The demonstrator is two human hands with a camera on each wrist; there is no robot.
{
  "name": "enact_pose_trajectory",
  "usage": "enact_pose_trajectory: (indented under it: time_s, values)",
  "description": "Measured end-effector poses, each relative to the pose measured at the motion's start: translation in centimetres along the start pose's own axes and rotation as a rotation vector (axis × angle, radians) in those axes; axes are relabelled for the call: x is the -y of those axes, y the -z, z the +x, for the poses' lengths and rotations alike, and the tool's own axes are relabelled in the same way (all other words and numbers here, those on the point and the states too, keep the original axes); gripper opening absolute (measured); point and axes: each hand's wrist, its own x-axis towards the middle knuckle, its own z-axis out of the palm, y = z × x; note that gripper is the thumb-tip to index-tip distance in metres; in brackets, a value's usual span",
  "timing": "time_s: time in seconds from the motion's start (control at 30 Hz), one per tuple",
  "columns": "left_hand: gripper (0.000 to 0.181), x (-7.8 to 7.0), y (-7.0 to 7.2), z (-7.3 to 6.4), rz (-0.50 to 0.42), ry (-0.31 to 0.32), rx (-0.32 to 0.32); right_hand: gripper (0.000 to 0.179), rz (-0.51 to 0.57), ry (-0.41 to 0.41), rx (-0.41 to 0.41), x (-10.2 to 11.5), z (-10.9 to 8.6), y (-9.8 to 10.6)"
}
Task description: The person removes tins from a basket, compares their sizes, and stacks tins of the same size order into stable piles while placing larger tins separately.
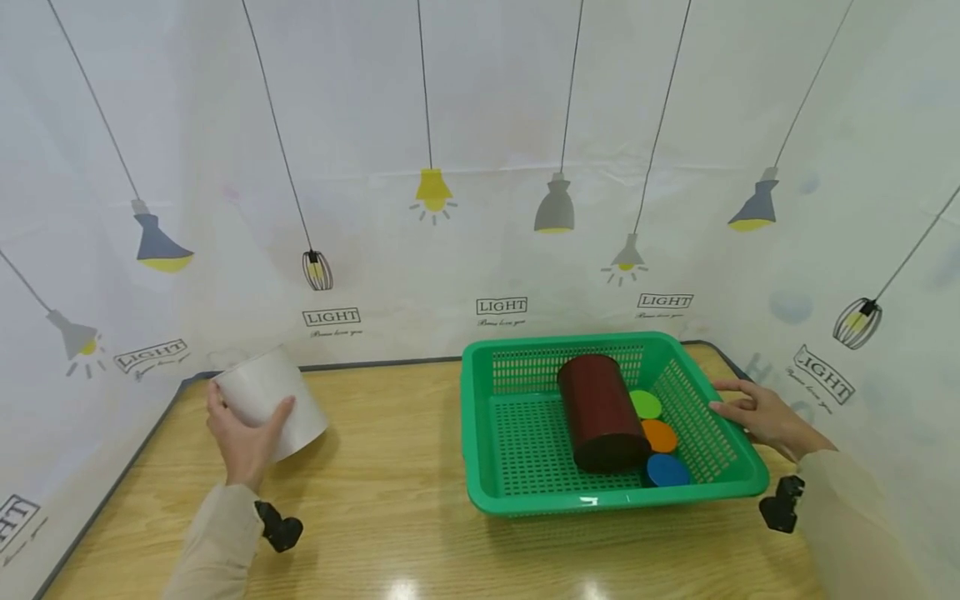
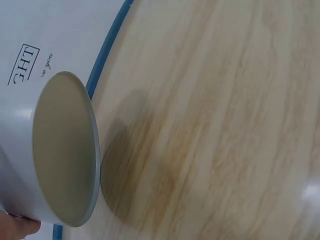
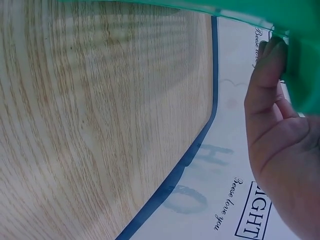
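Observation:
My left hand (image 1: 243,437) grips a white cylindrical canister (image 1: 273,400), thumb on one side and fingers on the other. The canister is tilted over the left part of the table, and its pale beige round end (image 2: 65,150) shows in the left wrist view. At the right, my right hand (image 1: 772,417) holds the rim of a green plastic basket (image 1: 540,502), fingers curled under the edge in the right wrist view. Inside the basket lies a dark red cylinder (image 1: 603,412) on its side. Beside it are light green (image 1: 645,405), orange (image 1: 660,436) and blue (image 1: 667,471) round-topped pieces.
A wood-grain table (image 1: 390,467) with a dark edge band spans the corner. Behind it and at both sides hangs a white sheet (image 1: 375,267) printed with lamps and lettering. Each wrist wears a small black camera mount (image 1: 279,527).

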Motion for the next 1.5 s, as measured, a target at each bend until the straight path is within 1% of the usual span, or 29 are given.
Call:
enact_pose_trajectory:
  time_s: [0.23, 0.33, 0.4, 0.53, 0.6, 0.73, 0.77, 0.9, 1.07, 1.23, 1.37, 1.43, 1.5]
  values:
    - [0.105, 0.3, -0.2, -0.4, -0.005, -0.080, 0.011, 0.065, -0.001, -0.005, -0.005, -0.2, 0.1, 0.0]
    - [0.106, 0.6, -0.3, -0.5, -0.017, -0.102, 0.022, 0.066, 0.005, -0.004, -0.009, -0.3, 0.1, 0.0]
    - [0.108, 1.7, -0.5, 0.0, -0.020, -0.119, 0.024, 0.066, 0.006, -0.004, -0.011, -0.3, 0.0, 0.0]
    - [0.110, 5.2, -1.0, 1.8, -0.017, -0.160, 0.035, 0.065, 0.004, -0.005, -0.016, -0.3, 0.0, -0.1]
    - [0.111, 7.0, -1.1, 2.8, -0.011, -0.171, 0.044, 0.066, 0.003, -0.006, -0.016, -0.2, 0.0, -0.1]
    - [0.111, 9.1, -1.1, 3.9, -0.021, -0.175, 0.069, 0.066, -0.001, -0.006, -0.015, -0.1, -0.1, -0.1]
    - [0.111, 9.4, -1.0, 4.0, -0.025, -0.173, 0.078, 0.066, -0.002, -0.005, -0.014, -0.1, -0.1, -0.1]
    - [0.110, 9.6, -0.7, 4.1, -0.045, -0.161, 0.112, 0.065, -0.001, -0.004, -0.012, 0.0, -0.1, -0.1]
    - [0.111, 9.5, -0.3, 3.8, -0.033, -0.130, 0.156, 0.064, 0.005, -0.008, -0.012, 0.2, -0.2, -0.2]
    - [0.111, 9.6, -0.2, 3.5, -0.008, -0.146, 0.169, 0.065, -0.001, -0.018, -0.009, 0.3, -0.4, -0.2]
    - [0.113, 9.3, -0.2, 2.7, -0.011, -0.165, 0.167, 0.066, -0.005, -0.020, -0.012, 0.3, -0.4, -0.2]
    - [0.114, 8.9, -0.1, 2.2, -0.032, -0.168, 0.165, 0.066, -0.005, -0.017, -0.013, 0.3, -0.3, -0.2]
    - [0.114, 8.1, 0.1, 1.6, -0.056, -0.173, 0.165, 0.066, 0.000, -0.016, -0.012, 0.2, -0.3, -0.2]
